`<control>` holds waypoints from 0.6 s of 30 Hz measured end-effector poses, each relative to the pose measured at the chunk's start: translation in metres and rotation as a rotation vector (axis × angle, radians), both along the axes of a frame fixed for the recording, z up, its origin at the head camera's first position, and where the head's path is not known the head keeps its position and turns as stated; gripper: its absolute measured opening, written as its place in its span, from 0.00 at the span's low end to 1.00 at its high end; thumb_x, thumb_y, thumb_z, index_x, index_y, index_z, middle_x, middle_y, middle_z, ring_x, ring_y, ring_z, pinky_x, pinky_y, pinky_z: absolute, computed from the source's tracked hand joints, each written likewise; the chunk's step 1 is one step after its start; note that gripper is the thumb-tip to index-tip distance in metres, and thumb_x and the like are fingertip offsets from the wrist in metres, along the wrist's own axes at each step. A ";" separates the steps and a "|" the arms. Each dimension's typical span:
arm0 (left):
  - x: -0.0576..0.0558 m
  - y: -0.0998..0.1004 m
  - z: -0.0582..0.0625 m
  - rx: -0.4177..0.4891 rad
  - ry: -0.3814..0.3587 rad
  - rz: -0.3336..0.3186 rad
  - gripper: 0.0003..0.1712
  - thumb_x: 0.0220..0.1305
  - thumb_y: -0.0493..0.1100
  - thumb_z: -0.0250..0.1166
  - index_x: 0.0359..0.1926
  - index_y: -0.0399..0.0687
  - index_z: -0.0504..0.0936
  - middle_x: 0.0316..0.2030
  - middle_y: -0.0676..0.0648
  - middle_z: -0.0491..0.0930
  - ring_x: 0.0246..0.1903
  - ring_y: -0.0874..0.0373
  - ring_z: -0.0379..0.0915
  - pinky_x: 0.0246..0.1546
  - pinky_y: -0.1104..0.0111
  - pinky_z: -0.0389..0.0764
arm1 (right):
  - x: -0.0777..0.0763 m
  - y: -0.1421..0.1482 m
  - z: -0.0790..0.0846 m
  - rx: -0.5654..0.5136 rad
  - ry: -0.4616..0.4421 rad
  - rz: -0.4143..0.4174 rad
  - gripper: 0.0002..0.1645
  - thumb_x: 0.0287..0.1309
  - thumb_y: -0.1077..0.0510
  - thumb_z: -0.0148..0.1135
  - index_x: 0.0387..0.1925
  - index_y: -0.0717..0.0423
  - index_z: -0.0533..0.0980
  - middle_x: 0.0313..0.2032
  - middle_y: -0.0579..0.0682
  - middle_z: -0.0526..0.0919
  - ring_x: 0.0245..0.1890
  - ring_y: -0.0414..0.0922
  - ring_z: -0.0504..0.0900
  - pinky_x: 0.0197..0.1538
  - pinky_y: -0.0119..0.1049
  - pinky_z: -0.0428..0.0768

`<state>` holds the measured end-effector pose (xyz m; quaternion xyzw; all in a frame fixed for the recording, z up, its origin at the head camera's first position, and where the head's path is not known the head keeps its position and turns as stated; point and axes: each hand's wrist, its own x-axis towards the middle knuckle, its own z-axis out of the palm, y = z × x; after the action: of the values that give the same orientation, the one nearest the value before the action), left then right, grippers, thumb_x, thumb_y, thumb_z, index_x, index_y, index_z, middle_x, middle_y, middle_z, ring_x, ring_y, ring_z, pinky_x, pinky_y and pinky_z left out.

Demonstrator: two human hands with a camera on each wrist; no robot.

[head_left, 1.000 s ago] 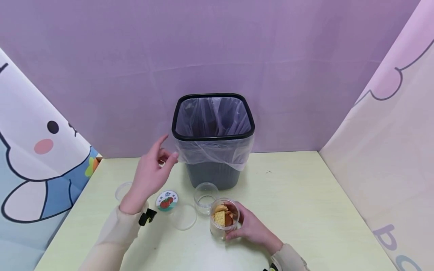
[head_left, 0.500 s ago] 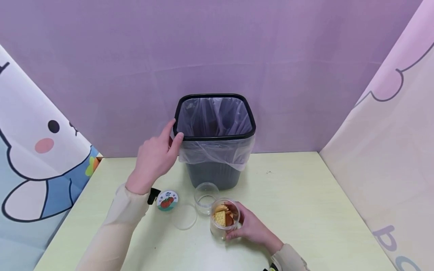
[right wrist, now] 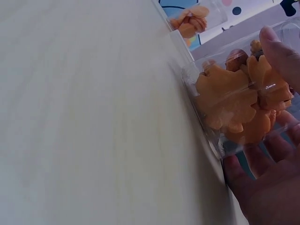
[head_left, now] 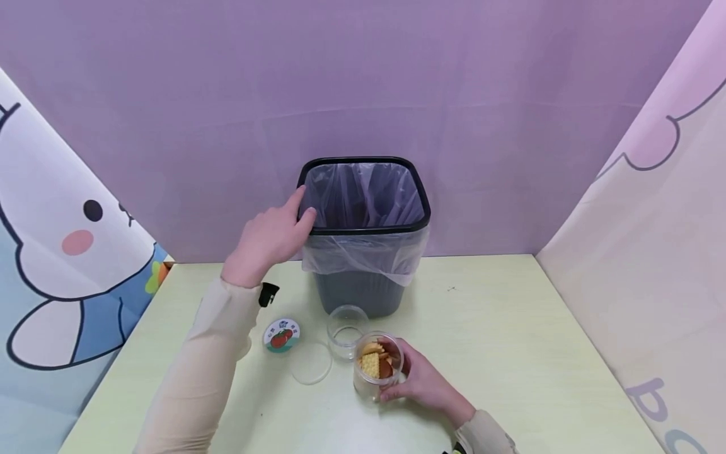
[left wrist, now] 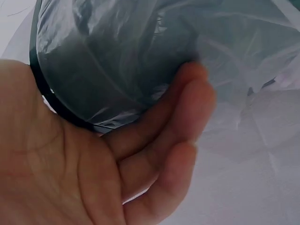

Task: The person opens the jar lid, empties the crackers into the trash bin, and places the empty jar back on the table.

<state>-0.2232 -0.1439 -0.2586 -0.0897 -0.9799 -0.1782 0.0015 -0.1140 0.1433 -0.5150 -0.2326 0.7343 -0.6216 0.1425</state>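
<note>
Gripping a clear jar (head_left: 365, 386) from the right with the right hand (head_left: 416, 381), with thumb and curled fingers around its wall. Reaching with the left hand (head_left: 273, 234) to the left side of the bin (head_left: 363, 293), with index finger and thumb apart at the rim (head_left: 371, 231) and other fingers loosely bent outside the bag (head_left: 365, 258); cannot tell how firmly pressing.

Already done, by the look of it: opening the jar and lining the bin. Not done so far: taking any visible crackers (head_left: 371, 364) to the bin, or covering the jar. Probably only at an early stage, to judge from such a full jar.

Standing upright at the near middle of the table (head_left: 482, 328), seemingly resting on it. See-through, round, straight-walled and thick at the lip, and packed with orange-brown pieces: mostly irregular with wavy edges, plus one pale yellow square and one darker brown round near the top.

Just left of the jar, lying flat: a clear lid (head_left: 311, 363). Farther left and slightly beyond: a printed lid (head_left: 281, 335) with red fruit on it. Just beyond the jar, on its far left: a second jar (head_left: 347, 334), seemingly empty. Also visible from the right wrist: another clear container (right wrist: 199, 18) with crackers, impossible to place surely in the head view. Farthest, behind the bin: a purple curtain (head_left: 363, 75).
</note>
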 end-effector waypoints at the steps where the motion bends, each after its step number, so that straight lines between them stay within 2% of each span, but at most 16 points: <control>1: -0.001 0.000 0.000 0.002 -0.007 0.001 0.39 0.74 0.63 0.32 0.80 0.57 0.41 0.17 0.45 0.72 0.18 0.48 0.67 0.23 0.58 0.68 | 0.000 0.000 0.000 0.000 0.000 -0.003 0.57 0.33 0.61 0.84 0.69 0.48 0.66 0.63 0.45 0.73 0.63 0.47 0.73 0.67 0.36 0.66; 4: -0.002 0.001 -0.001 0.028 -0.022 0.006 0.38 0.72 0.59 0.33 0.80 0.59 0.40 0.15 0.46 0.70 0.15 0.49 0.61 0.19 0.59 0.64 | 0.001 0.001 0.000 -0.004 0.002 -0.017 0.58 0.33 0.61 0.84 0.69 0.49 0.66 0.63 0.45 0.74 0.63 0.47 0.73 0.67 0.35 0.66; 7: -0.002 0.001 -0.002 0.055 -0.026 0.003 0.39 0.70 0.56 0.33 0.80 0.60 0.39 0.15 0.47 0.73 0.14 0.49 0.62 0.18 0.60 0.64 | 0.001 0.001 0.002 -0.005 0.010 -0.031 0.58 0.32 0.61 0.84 0.69 0.49 0.66 0.63 0.46 0.74 0.63 0.48 0.73 0.67 0.35 0.66; 12: -0.002 0.001 -0.004 0.096 -0.049 -0.005 0.40 0.69 0.53 0.34 0.80 0.62 0.36 0.18 0.50 0.80 0.17 0.48 0.70 0.24 0.58 0.69 | 0.000 0.006 0.003 0.012 0.009 -0.060 0.59 0.31 0.62 0.85 0.69 0.48 0.67 0.62 0.45 0.75 0.62 0.47 0.73 0.66 0.34 0.67; 15: -0.002 0.001 -0.004 0.113 -0.059 -0.005 0.41 0.68 0.52 0.35 0.80 0.62 0.35 0.18 0.50 0.81 0.18 0.48 0.71 0.28 0.58 0.70 | -0.002 0.012 0.005 0.027 0.004 -0.093 0.59 0.30 0.61 0.85 0.69 0.46 0.67 0.61 0.45 0.76 0.62 0.47 0.74 0.65 0.34 0.68; 18: -0.001 0.001 -0.003 0.127 -0.065 -0.004 0.41 0.68 0.52 0.36 0.80 0.63 0.35 0.17 0.49 0.81 0.17 0.48 0.71 0.27 0.58 0.70 | -0.004 0.020 0.007 0.035 0.001 -0.129 0.59 0.30 0.61 0.85 0.69 0.45 0.68 0.61 0.45 0.76 0.62 0.48 0.73 0.65 0.33 0.68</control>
<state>-0.2241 -0.1433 -0.2620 -0.0855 -0.9660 -0.2426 -0.0248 -0.1176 0.1637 -0.5078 -0.1825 0.7587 -0.6163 0.1060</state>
